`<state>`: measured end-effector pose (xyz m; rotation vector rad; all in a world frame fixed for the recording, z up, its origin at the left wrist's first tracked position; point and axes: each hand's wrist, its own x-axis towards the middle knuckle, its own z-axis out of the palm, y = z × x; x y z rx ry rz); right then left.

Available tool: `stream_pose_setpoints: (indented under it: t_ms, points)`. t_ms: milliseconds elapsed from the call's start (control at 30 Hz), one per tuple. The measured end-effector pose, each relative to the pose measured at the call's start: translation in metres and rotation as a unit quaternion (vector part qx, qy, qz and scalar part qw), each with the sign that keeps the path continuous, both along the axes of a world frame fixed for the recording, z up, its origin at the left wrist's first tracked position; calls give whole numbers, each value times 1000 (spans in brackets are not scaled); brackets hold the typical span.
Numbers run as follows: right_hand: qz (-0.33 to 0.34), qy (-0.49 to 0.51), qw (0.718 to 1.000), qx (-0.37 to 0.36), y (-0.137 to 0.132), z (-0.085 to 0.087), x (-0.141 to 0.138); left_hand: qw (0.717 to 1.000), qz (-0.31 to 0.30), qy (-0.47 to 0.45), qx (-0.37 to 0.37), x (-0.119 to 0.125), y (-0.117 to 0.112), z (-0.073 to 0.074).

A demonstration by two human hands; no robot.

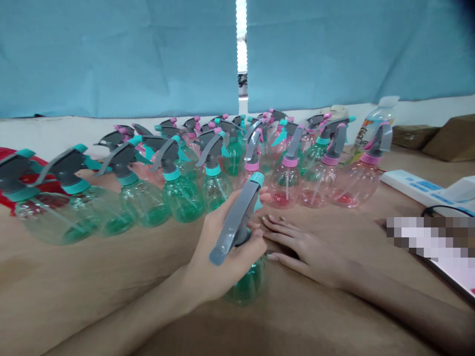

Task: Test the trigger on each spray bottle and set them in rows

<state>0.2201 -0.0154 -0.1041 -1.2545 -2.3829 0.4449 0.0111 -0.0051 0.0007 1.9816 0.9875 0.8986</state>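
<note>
My left hand (218,252) is wrapped round the neck of a green spray bottle (247,287) with a grey trigger head and teal nozzle. The bottle's neck is mostly hidden by the fingers. My right hand (300,244) lies palm down on the table just right of that bottle, fingers spread and holding nothing. Beyond the hands stands a front row of spray bottles: green ones with teal collars, such as this green spray bottle (183,198), to the left, and pink ones with pink collars, such as this pink spray bottle (284,185), to the right.
More green and pink spray bottles crowd behind the front row. A clear drink bottle (374,128) rises at the back right, near brown boxes (452,138). A white power strip (411,185) and a partly blurred-out flat object lie at right. Red material (40,185) shows at far left.
</note>
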Motion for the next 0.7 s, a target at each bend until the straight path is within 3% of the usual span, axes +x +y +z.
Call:
stream_pose_setpoints:
  t_ms: [400,700]
  points:
    - [8,4,1000,7,1,-4,1,999,26,12,16,1,-3,5]
    - [2,-19,1000,4,0,0,0,999,12,-13,32,-2,1,4]
